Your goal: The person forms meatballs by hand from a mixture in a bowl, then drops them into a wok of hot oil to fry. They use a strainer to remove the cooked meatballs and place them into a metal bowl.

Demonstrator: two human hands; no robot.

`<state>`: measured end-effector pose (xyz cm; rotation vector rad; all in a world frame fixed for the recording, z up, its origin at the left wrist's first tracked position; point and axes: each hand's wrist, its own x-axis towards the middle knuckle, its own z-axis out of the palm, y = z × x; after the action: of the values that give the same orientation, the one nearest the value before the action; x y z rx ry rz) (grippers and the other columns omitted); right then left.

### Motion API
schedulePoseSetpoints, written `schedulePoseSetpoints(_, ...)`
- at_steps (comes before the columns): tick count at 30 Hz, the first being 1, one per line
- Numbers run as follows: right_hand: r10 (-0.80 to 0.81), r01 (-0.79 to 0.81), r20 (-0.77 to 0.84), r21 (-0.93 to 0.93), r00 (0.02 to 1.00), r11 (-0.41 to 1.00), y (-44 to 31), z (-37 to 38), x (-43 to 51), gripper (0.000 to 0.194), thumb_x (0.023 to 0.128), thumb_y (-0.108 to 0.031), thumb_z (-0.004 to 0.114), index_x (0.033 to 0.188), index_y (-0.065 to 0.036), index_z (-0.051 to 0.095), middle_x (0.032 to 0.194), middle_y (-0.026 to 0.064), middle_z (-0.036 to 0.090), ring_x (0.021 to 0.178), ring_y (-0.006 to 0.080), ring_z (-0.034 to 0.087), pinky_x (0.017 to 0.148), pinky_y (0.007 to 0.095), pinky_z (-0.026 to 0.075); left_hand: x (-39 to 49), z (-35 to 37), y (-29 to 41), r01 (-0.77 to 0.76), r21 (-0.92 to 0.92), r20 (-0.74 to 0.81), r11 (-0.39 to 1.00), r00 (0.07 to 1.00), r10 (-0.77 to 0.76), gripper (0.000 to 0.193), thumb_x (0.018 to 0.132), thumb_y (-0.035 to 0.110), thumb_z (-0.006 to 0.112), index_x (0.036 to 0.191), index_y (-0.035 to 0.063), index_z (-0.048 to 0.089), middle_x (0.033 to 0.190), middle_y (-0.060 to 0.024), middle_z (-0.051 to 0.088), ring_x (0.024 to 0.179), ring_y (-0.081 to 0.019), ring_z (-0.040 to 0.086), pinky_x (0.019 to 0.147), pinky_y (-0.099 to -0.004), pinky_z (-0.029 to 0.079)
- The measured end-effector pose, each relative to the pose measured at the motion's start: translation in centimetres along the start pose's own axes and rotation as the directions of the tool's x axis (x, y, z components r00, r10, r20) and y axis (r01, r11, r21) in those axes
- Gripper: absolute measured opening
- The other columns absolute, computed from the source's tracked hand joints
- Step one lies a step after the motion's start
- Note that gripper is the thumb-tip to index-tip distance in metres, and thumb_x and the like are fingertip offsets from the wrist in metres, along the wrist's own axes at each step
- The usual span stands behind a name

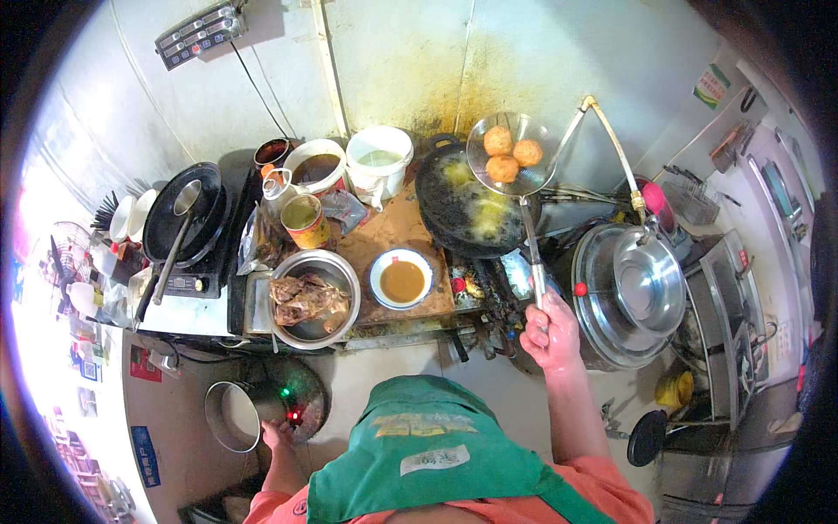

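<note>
My right hand [552, 331] grips the handle of a wire-mesh skimmer [488, 141], which is raised over the far edge of the wok. Three golden-brown fried balls [502, 169] rest in its mesh. Below and to the left, bubbling oil with pale yellow foam fills part of the black wok [445, 209]. My left hand [277, 433] is low on the left, holding the rim of a metal pot [209, 417] tipped with its mouth to the left. The pot's far side is in shadow, above a dark round object with green and red lights.
Left of the wok stand a bowl of brown liquid [374, 293], a steel basin with meat [353, 308], white buckets [393, 171] and a tin can [311, 232]. A large lidded pot [592, 327] and a bent water tap [612, 141] are at right. A frying pan [163, 226] sits far left.
</note>
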<state>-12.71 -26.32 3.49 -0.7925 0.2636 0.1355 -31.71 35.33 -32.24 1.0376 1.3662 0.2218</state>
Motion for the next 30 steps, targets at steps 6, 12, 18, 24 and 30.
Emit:
schedulePoseSetpoints(6, 0.143, -0.133, -0.087, 0.108, 0.986, 0.985, 0.5, -1.5, 1.5, 0.030, 0.102, -0.031, 0.045, 0.126, -0.016, 0.053, 0.065, -0.0077, 0.047, 0.039, 0.0048, 0.036, 0.035, 0.0248, 0.033, -0.9, 3.7, 1.5, -0.076, -0.104, 0.127, 0.992, 0.988, 0.089, 0.051, 0.094, 0.052, 0.041, 0.089, 0.0043, 0.057, 0.065, -0.0094, 0.056, 0.049, -0.0209, 0.050, 0.040, -0.0294, 0.035)
schedulePoseSetpoints(12, 0.021, -0.032, 0.075, 0.151, 0.997, 0.988, -0.5, -1.8, 1.4, 0.022, 0.099, -0.029, 0.049, 0.117, -0.018, 0.057, 0.064, -0.0059, 0.046, 0.038, 0.0060, 0.035, 0.033, 0.0233, 0.030, -2.7, 5.3, 4.1, -0.033, -0.149, 0.167, 0.988, 0.984, 0.058, 0.046, 0.095, 0.049, 0.041, 0.089, 0.0056, 0.055, 0.060, -0.0054, 0.048, 0.045, -0.0163, 0.041, 0.039, -0.0289, 0.031)
schedulePoseSetpoints(18, 0.107, -0.101, -0.049, 0.107, 0.993, 0.989, -0.6, -2.4, 2.7, 0.018, 0.100, -0.030, 0.049, 0.111, -0.018, 0.057, 0.063, -0.0073, 0.046, 0.039, 0.0043, 0.036, 0.034, 0.0230, 0.029, -5.5, 7.9, 6.2, -0.084, -0.106, 0.156, 0.991, 0.983, 0.101, 0.043, 0.094, 0.042, 0.043, 0.096, 0.0014, 0.055, 0.062, -0.0050, 0.045, 0.051, -0.0160, 0.043, 0.041, -0.0275, 0.031)
schedulePoseSetpoints(24, 0.068, -0.066, -0.008, 0.147, 0.998, 0.987, -0.5, -2.3, 1.9, 0.018, 0.101, -0.030, 0.048, 0.112, -0.020, 0.058, 0.057, -0.0098, 0.032, 0.036, 0.0033, 0.028, 0.032, 0.0216, 0.023, -3.9, 8.8, 6.2, -0.118, -0.138, 0.248, 0.983, 0.957, 0.149, 0.041, 0.095, 0.042, 0.042, 0.097, 0.0027, 0.054, 0.065, -0.0030, 0.046, 0.049, -0.0157, 0.043, 0.042, -0.0289, 0.032)
schedulePoseSetpoints(30, -0.017, -0.013, 0.090, 0.322, 0.996, 0.947, -4.7, -3.3, 1.5, 0.020, 0.097, -0.028, 0.055, 0.109, -0.012, 0.056, 0.058, -0.0100, 0.036, 0.039, 0.0031, 0.031, 0.034, 0.0223, 0.026, -1.5, 8.5, 5.5, -0.012, 0.055, 0.362, 0.998, 0.932, -0.009, 0.064, 0.094, 0.062, 0.034, 0.117, 0.0068, 0.057, 0.080, -0.0087, 0.055, 0.066, -0.0249, 0.051, 0.055, -0.0363, 0.043)
